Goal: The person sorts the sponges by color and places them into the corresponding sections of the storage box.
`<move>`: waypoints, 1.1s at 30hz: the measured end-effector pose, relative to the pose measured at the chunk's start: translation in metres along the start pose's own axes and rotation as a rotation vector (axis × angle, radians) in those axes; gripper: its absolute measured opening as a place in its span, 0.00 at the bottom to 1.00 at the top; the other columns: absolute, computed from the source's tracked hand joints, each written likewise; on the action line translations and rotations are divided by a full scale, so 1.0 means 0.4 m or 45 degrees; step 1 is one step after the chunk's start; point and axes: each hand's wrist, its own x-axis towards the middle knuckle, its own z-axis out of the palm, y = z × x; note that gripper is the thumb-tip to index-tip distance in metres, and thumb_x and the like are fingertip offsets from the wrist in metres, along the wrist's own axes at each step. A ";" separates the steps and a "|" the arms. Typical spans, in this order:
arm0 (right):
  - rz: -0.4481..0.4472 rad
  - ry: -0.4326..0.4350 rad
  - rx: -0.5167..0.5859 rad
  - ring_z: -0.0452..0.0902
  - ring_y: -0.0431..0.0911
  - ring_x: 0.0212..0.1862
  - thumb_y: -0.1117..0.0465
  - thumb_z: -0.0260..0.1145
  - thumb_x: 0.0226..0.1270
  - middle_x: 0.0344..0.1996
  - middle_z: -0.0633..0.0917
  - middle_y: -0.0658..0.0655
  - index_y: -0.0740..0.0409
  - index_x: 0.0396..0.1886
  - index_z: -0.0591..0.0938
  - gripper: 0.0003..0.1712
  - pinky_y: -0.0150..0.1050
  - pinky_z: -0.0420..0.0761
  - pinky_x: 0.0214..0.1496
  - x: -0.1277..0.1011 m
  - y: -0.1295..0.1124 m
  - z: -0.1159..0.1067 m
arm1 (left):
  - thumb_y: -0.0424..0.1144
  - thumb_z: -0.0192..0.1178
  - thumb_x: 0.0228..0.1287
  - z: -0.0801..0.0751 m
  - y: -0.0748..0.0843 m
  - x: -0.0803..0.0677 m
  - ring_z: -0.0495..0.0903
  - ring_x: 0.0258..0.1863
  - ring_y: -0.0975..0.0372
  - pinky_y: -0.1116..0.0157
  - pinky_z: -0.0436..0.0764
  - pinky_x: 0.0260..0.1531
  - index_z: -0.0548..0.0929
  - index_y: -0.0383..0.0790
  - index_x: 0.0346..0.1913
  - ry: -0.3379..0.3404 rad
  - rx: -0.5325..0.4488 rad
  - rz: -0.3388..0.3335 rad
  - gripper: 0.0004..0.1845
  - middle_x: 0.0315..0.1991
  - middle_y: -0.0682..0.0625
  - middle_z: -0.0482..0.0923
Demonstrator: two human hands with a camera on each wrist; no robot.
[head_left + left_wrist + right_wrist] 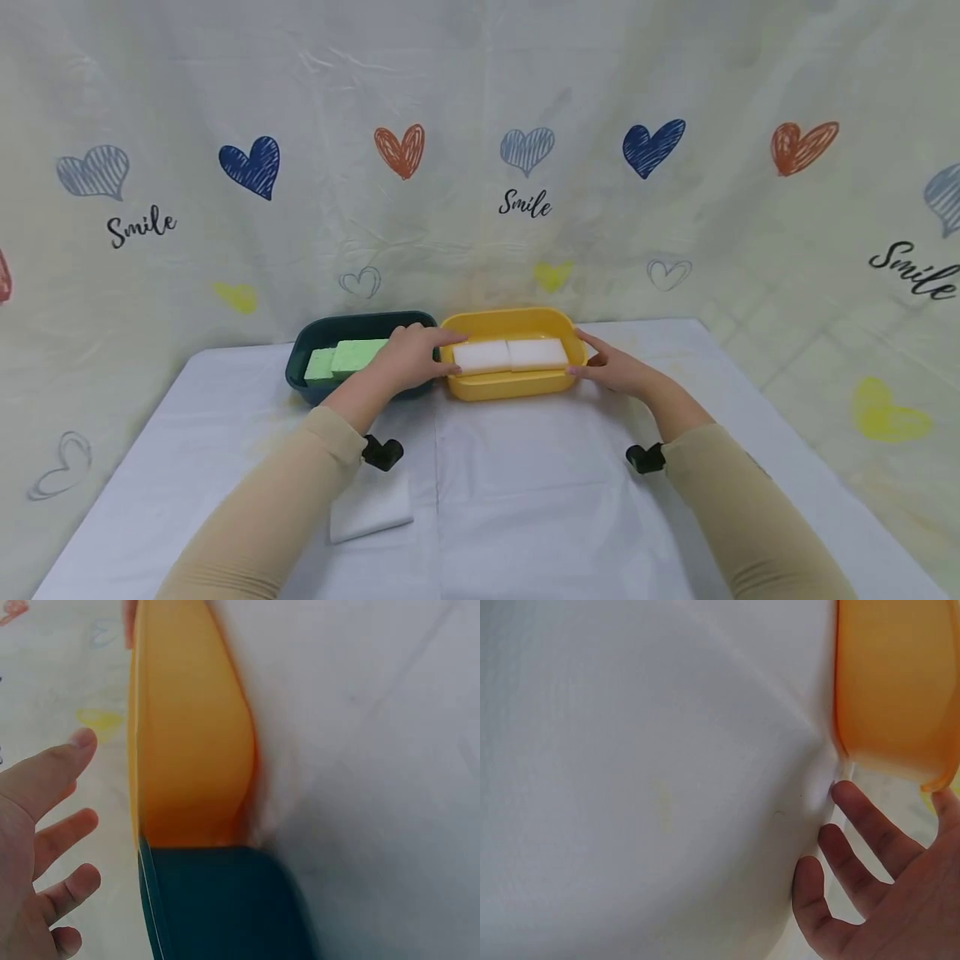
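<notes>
Two white sponge-like blocks (482, 357) lie side by side in a yellow tub (510, 387). Against its left end stands a dark green tub (300, 372) with light green blocks (358, 357) inside. My left hand (408, 358) reaches over where the tubs meet, its fingertips at the yellow tub's left end. In the left wrist view, that hand's fingers (69, 896) are spread and hold nothing. My right hand (618, 372) is at the yellow tub's right end, a fingertip touching the rim; the right wrist view has its other fingers (881, 832) extended loosely.
A folded white cloth-like piece (371, 510) lies at the front left of the white-covered table (525, 492), partly beside the left sleeve. Behind the tubs hangs a pale curtain (457, 242) printed with hearts and the word Smile.
</notes>
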 end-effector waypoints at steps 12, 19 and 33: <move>0.014 -0.005 -0.009 0.73 0.58 0.53 0.30 0.64 0.62 0.59 0.73 0.69 0.40 0.82 0.42 0.59 0.54 0.76 0.58 0.009 0.003 0.002 | 0.57 0.67 0.61 -0.010 -0.087 -0.134 0.70 0.63 0.51 0.46 0.65 0.64 0.76 0.60 0.68 -0.019 0.027 0.089 0.31 0.66 0.59 0.74; 0.026 -0.005 -0.009 0.73 0.57 0.53 0.29 0.64 0.61 0.59 0.74 0.69 0.39 0.82 0.42 0.60 0.52 0.77 0.56 0.012 0.001 0.002 | 0.55 0.69 0.60 -0.011 -0.124 -0.221 0.74 0.58 0.52 0.47 0.69 0.55 0.80 0.58 0.65 0.010 0.050 0.171 0.28 0.64 0.59 0.77; 0.008 -0.002 -0.037 0.73 0.60 0.53 0.31 0.62 0.64 0.59 0.73 0.71 0.42 0.82 0.42 0.58 0.57 0.75 0.59 0.000 -0.015 0.001 | 0.54 0.72 0.56 0.010 -0.186 -0.398 0.77 0.53 0.57 0.50 0.71 0.53 0.83 0.55 0.61 -0.022 0.023 0.101 0.28 0.57 0.61 0.81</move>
